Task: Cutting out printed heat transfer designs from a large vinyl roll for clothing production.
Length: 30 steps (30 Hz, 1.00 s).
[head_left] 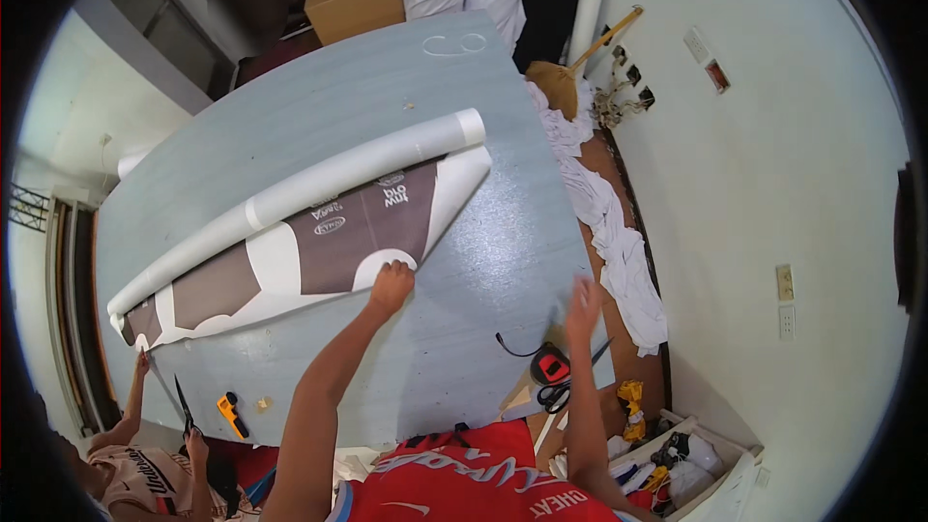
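My left hand (391, 282) is closed on the near edge of a printed sheet (338, 240), brown with white shapes. Whether the sheet is paper or fabric, I cannot tell. Its far side runs into a long white roll (329, 188) lying slantwise on the table. My right hand (582, 307) is raised at the table's right edge, fingers stretched and slightly blurred, holding nothing. Close below it lie a red and black tape measure (551, 364) and black-handled scissors (554, 396). At the lower left, a co-worker's hand (143, 362) pinches the sheet's other end.
The grey-blue table (503, 222) fills the middle. The co-worker's other hand holds dark scissors (185, 411) beside a yellow and black handheld tool (232, 415). White cloth (619, 261) lies along the right wall. A filled bin (696, 454) stands lower right, a cardboard box (353, 5) behind.
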### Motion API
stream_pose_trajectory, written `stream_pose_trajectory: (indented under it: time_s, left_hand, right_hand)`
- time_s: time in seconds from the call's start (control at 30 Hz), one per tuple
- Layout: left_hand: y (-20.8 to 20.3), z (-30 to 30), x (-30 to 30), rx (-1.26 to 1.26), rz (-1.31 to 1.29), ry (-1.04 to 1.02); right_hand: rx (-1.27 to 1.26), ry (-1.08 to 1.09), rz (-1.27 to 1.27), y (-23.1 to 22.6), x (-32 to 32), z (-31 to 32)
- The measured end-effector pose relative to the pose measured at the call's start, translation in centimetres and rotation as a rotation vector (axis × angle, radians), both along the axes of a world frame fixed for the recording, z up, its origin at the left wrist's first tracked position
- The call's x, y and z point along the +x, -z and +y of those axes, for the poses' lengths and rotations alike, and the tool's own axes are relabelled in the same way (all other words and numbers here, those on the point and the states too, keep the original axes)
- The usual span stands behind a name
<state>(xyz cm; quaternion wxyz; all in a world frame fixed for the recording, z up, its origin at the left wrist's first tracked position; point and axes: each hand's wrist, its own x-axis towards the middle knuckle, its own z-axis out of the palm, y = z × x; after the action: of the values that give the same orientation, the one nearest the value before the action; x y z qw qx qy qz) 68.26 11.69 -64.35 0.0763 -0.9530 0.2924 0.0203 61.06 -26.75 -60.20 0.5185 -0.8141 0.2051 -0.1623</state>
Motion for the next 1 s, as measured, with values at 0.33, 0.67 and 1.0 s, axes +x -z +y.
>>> stream_pose_trajectory:
  time_s: [0.33,0.67,1.0]
  left_hand:
    - [-2.4,-0.6,-6.6,0.044,0.143,-0.046]
    - [-4.7,-0.3,-10.5,-0.03,0.312,-0.018]
    - [-3.7,-0.3,-21.6,-0.105,0.351,-0.009]
  right_hand:
    - [0.446,-0.481,0.14,6.1,32.2,12.2]
    - [0.229,-0.459,0.174,6.7,23.9,9.2]
    - [0.009,-0.203,0.241,6.5,14.2,7.4]
